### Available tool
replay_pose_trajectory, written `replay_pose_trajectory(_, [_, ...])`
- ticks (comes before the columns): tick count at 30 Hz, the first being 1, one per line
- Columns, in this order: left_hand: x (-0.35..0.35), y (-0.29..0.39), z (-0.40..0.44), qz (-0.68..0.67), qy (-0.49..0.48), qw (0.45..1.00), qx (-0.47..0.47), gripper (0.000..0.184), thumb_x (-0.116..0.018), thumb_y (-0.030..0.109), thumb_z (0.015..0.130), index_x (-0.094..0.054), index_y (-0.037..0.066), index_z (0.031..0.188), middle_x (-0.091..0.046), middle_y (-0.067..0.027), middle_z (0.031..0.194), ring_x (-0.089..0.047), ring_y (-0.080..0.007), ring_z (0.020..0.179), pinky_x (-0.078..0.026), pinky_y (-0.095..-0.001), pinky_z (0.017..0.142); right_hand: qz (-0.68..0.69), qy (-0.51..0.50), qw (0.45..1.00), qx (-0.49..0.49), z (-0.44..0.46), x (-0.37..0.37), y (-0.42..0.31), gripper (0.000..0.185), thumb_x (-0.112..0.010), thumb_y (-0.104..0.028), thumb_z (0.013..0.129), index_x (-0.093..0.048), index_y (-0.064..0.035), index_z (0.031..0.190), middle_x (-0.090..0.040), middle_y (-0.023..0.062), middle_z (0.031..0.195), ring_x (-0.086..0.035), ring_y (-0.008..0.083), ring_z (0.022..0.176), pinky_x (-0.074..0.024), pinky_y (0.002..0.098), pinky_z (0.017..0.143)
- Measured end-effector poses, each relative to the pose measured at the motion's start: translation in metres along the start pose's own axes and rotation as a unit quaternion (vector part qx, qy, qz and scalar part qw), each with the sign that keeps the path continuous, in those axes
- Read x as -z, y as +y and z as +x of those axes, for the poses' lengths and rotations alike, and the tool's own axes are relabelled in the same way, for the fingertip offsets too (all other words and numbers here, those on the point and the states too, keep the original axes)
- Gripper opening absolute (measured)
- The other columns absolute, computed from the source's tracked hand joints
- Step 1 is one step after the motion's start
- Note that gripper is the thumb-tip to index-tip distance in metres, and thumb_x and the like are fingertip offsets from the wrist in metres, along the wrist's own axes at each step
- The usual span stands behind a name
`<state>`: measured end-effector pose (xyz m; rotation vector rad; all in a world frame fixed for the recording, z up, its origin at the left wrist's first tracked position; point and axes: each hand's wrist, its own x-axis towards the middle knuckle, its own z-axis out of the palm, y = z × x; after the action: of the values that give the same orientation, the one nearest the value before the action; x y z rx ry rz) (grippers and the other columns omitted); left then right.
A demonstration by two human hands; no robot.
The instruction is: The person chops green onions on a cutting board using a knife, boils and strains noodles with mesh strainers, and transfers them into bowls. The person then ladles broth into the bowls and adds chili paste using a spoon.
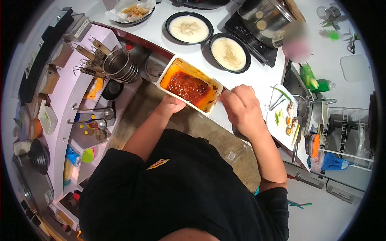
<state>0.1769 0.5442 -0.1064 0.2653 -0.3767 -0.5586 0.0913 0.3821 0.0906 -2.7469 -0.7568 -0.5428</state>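
Observation:
My left hand (pixel 172 105) grips the near left side of a cream rectangular container (pixel 209 112), holding it tilted near the counter edge. Inside is dark red, glossy chilli oil (pixel 181 85) with orange smears up the walls. A spoon (pixel 196 83) dips into the oil, and the closed fingers of my right hand (pixel 243 107) pinch its handle at the container's right end. Beyond the container, two black-rimmed bowls stand on the counter, a farther bowl (pixel 167 25) and a nearer bowl (pixel 248 58). Both hold creamy white soup with pale strands on top.
A steel pot (pixel 263 20) stands on a black induction cooker (pixel 271 58) at the back right. Nearer is a white board (pixel 283 130) with scallion, halved eggs and a knife. Noodle strainers (pixel 120 64) hang left. A paper-lined plate (pixel 136 18) sits at the back.

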Motion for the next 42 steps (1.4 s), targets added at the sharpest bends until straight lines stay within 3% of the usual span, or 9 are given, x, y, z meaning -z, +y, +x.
replay_pose_trajectory(7, [-0.003, 0.007, 0.001, 0.054, -0.031, 0.998, -0.008, 0.084, -0.075, 0.007, 0.056, -0.037, 0.008, 0.131, -0.047, -0.0099, 0.127, -0.042, -0.0294, 0.121, -0.033, -0.0469, 0.103, -0.024, 0.048, 0.998, -0.031, -0.021, -0.02, 0.014, 0.013, -0.065, -0.004, 0.07, -0.055, -0.0009, 0.079, -0.049, 0.0093, 0.071, -0.049, 0.0253, 0.065, -0.0395, 0.0338, 0.06])
replay_pose_trajectory(10, [0.0, 0.005, -0.001, 0.064, -0.015, 0.998, -0.005, 0.083, -0.074, 0.006, 0.056, -0.037, 0.008, 0.131, -0.047, -0.0094, 0.127, -0.042, -0.029, 0.121, -0.031, -0.0462, 0.104, 0.106, 0.088, 0.97, -0.201, -0.026, -0.032, 0.014, 0.013, -0.065, -0.007, 0.075, -0.057, 0.0013, 0.078, -0.053, 0.0108, 0.067, -0.049, 0.023, 0.057, -0.0399, 0.0321, 0.053])
replay_pose_trajectory(12, [0.003, 0.003, -0.002, 0.069, -0.008, 0.998, -0.002, 0.083, -0.073, 0.005, 0.056, -0.037, 0.009, 0.131, -0.047, -0.009, 0.127, -0.041, -0.0287, 0.122, -0.031, -0.0457, 0.105, 0.219, 0.091, 0.883, -0.405, -0.03, -0.037, 0.017, 0.017, -0.064, -0.013, 0.081, -0.058, 0.0028, 0.079, -0.052, 0.0097, 0.058, -0.048, 0.018, 0.049, -0.0397, 0.0314, 0.048])
replay_pose_trajectory(14, [0.004, 0.001, -0.002, 0.068, 0.0, 0.998, 0.001, 0.082, -0.072, 0.004, 0.056, -0.037, 0.009, 0.131, -0.047, -0.0086, 0.127, -0.04, -0.0285, 0.122, -0.03, -0.0452, 0.105, 0.241, 0.082, 0.864, -0.434, -0.033, -0.034, 0.024, 0.02, -0.063, -0.017, 0.084, -0.059, 0.0016, 0.079, -0.049, 0.004, 0.051, -0.042, 0.0099, 0.045, -0.0352, 0.0275, 0.043])
replay_pose_trajectory(17, [0.003, -0.003, -0.001, 0.047, 0.006, 0.999, 0.018, 0.08, -0.071, 0.003, 0.057, -0.039, 0.009, 0.13, -0.047, -0.0073, 0.127, -0.039, -0.0267, 0.124, -0.028, -0.0425, 0.106, 0.416, 0.024, 0.677, -0.607, -0.028, -0.013, 0.025, 0.016, -0.062, -0.016, 0.085, -0.058, -0.0022, 0.078, -0.05, -0.0016, 0.059, -0.038, 0.0043, 0.05, -0.0297, 0.0217, 0.045])
replay_pose_trajectory(20, [0.004, -0.009, 0.001, 0.032, 0.009, 0.999, 0.031, 0.08, -0.07, 0.002, 0.056, -0.039, 0.009, 0.129, -0.047, -0.0067, 0.127, -0.04, -0.0263, 0.123, -0.029, -0.042, 0.106, 0.479, 0.116, 0.672, -0.553, -0.043, -0.033, 0.035, 0.018, -0.062, -0.018, 0.085, -0.06, -0.0026, 0.077, -0.047, -0.0041, 0.055, -0.034, 0.0033, 0.046, -0.0205, 0.0217, 0.036])
replay_pose_trajectory(38, [-0.012, -0.02, 0.092, 0.03, 0.015, 0.998, -0.05, 0.073, -0.067, 0.001, 0.06, -0.042, 0.011, 0.128, -0.048, -0.0059, 0.127, -0.04, -0.0258, 0.123, -0.025, -0.0439, 0.108, 0.515, 0.261, 0.653, -0.49, -0.008, 0.011, 0.106, 0.014, -0.063, -0.01, 0.082, -0.058, -0.0037, 0.071, -0.045, -0.006, 0.057, -0.031, 0.003, 0.046, -0.0234, 0.0211, 0.043])
replay_pose_trajectory(40, [-0.008, -0.012, 0.085, 0.039, 0.022, 0.998, -0.051, 0.073, -0.068, 0.002, 0.06, -0.043, 0.011, 0.128, -0.048, -0.0057, 0.127, -0.04, -0.0259, 0.123, -0.024, -0.0442, 0.108, 0.442, 0.3, 0.697, -0.478, -0.004, 0.004, 0.118, 0.012, -0.064, -0.012, 0.082, -0.059, -0.0023, 0.077, -0.045, -0.0059, 0.058, -0.032, 0.0038, 0.048, -0.0237, 0.0204, 0.044])
replay_pose_trajectory(42, [-0.001, -0.006, 0.066, 0.035, 0.021, 0.997, -0.061, 0.075, -0.068, 0.004, 0.059, -0.043, 0.013, 0.128, -0.048, -0.0048, 0.128, -0.039, -0.0262, 0.124, -0.024, -0.0459, 0.108, 0.181, 0.331, 0.837, -0.397, -0.011, -0.033, 0.142, 0.011, -0.062, -0.012, 0.083, -0.06, -0.0033, 0.077, -0.051, -0.0023, 0.057, -0.037, 0.0106, 0.045, -0.0311, 0.0272, 0.043])
